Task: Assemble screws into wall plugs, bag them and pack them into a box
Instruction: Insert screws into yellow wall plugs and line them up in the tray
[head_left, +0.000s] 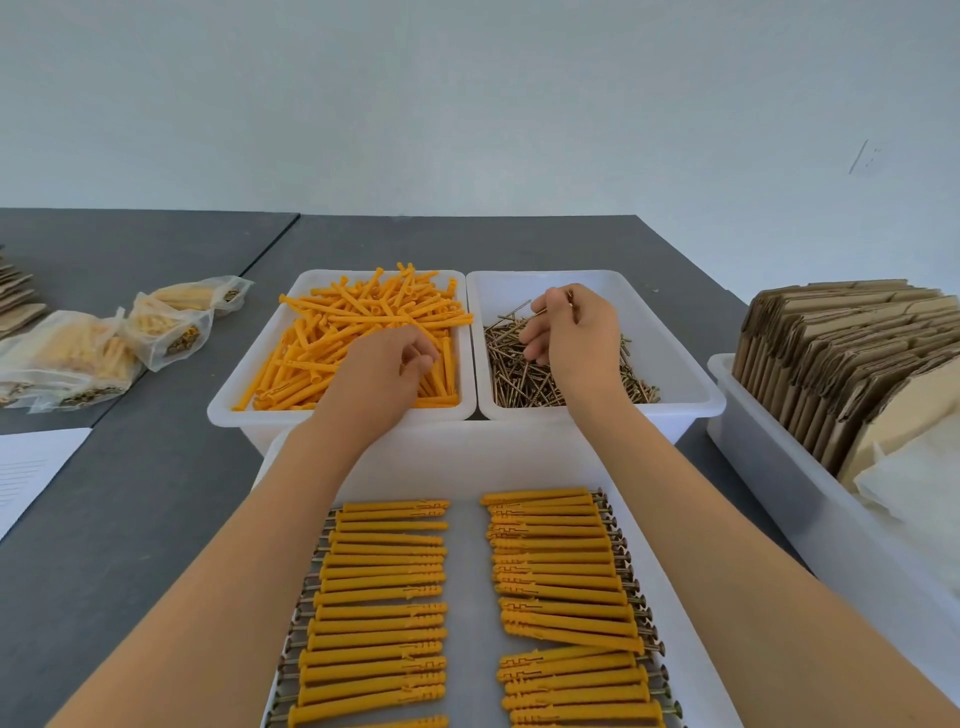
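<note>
A white bin (249, 387) holds a heap of loose orange wall plugs (332, 332). My left hand (382, 371) reaches into it, fingers curled round a plug at the heap's right side. Beside it, a second white bin (680, 364) holds brass screws (519, 376). My right hand (574, 332) hovers over them and pinches one screw (540, 312) between thumb and forefinger. In front of me a white tray (467, 457) carries two columns of assembled plugs with screws (379, 597), the right column (566, 597) beside it.
Filled clear bags (78, 358) of assembled plugs lie at the left on the grey table (156, 519). A sheet of paper (31, 467) lies near the left edge. At the right a white bin (779, 493) holds flat cardboard boxes (841, 358).
</note>
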